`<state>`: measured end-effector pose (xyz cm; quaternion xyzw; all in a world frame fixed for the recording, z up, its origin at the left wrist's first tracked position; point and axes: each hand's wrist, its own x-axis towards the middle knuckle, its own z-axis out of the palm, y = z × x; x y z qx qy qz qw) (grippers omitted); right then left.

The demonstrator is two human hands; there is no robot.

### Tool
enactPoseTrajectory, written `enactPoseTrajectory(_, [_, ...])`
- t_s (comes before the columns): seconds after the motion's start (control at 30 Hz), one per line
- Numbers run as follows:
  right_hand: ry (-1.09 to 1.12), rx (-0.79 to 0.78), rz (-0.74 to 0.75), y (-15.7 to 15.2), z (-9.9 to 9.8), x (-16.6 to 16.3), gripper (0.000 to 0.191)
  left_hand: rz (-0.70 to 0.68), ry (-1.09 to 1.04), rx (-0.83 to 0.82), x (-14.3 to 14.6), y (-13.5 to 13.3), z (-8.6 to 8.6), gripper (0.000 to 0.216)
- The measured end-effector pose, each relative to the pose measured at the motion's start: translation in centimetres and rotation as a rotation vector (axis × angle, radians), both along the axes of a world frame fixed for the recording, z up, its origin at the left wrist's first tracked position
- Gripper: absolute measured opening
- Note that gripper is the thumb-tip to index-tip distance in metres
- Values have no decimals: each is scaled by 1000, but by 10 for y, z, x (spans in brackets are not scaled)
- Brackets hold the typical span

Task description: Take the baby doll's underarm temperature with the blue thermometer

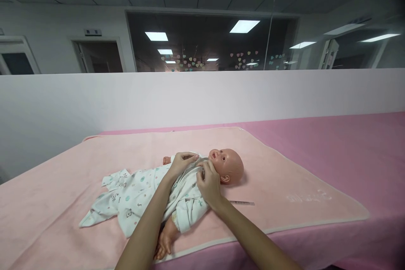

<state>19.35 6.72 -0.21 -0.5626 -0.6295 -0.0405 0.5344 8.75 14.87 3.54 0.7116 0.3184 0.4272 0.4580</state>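
A baby doll [230,164] lies on its back on a pale pink blanket [294,177], head to the right. It wears a white printed romper [139,194]. My left hand [181,163] pinches the romper fabric at the doll's chest, fingers closed on it. My right hand [209,183] grips the romper at the collar just below the doll's chin. One bare doll hand [166,160] sticks out beyond my left hand, and a bare doll arm [166,238] pokes from the near sleeve by the blanket's front edge.
The blanket covers a pink-sheeted surface [363,152] that runs on to the right. A thin pen-like object [242,203] lies on the blanket beside my right wrist. A white partition wall [202,97] stands behind, with dark glass windows above.
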Motion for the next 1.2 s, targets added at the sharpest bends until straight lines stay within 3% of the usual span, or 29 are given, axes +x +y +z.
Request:
enactPoseTrajectory(0.13, [206,202,133,-3,-7,2,22,34,-13,-29,-1,-3,0,38])
enactPoseTrajectory(0.33, [337,250,194,-1,-5,2,23,-24,48,16,-4,-10,1,25])
enactPoseTrajectory(0.5, [371,200,143,0,-6,2,23,-110,82,46,-5,-13,-1,28])
enactPoseTrajectory(0.73, [341,191,148,1,-5,3,24,-68,80,-8,-6,-15,2,31])
enactPoseTrajectory(0.93, [330,208,199,1,-3,5,24,-232,164,-31,-17,-21,11,41])
enactPoseTrajectory(1.2, [451,125,159,6,-10,4,19,-201,177,22,-12,-19,5,32])
